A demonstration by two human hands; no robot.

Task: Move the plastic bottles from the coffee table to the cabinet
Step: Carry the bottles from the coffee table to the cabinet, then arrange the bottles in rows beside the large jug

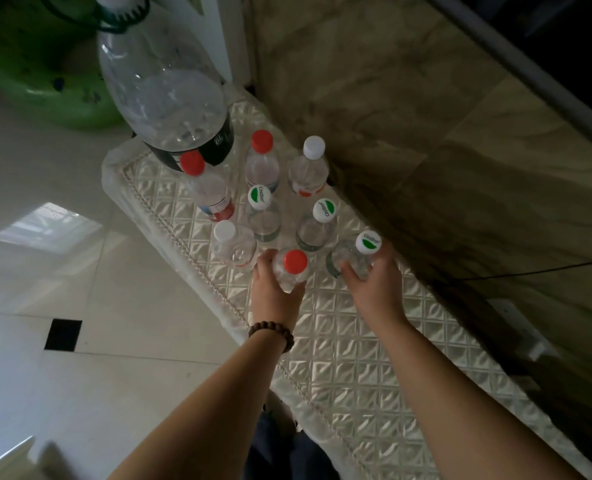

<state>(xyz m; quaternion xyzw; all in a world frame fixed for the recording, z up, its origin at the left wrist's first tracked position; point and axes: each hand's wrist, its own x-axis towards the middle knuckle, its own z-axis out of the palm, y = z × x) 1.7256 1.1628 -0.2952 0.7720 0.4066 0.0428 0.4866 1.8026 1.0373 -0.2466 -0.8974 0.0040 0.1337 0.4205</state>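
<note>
Now left hand (276, 285) grips red-capped bottle (291, 271); right hand (374, 278) grips green-capped bottle (355, 256), arms outstretched.

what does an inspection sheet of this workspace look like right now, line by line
surface: quilted cover on a narrow top against the marble wall.
job's things: eight small capped bottles upright, plus one large bottle at the far end.
clutter: nothing seen.
hands: left hand wraps the red-capped bottle; right hand wraps the green-and-white-capped bottle.
cables: a thin black cable runs along the wall at right.
surroundings: tiled floor, green round object at the far left.
</note>
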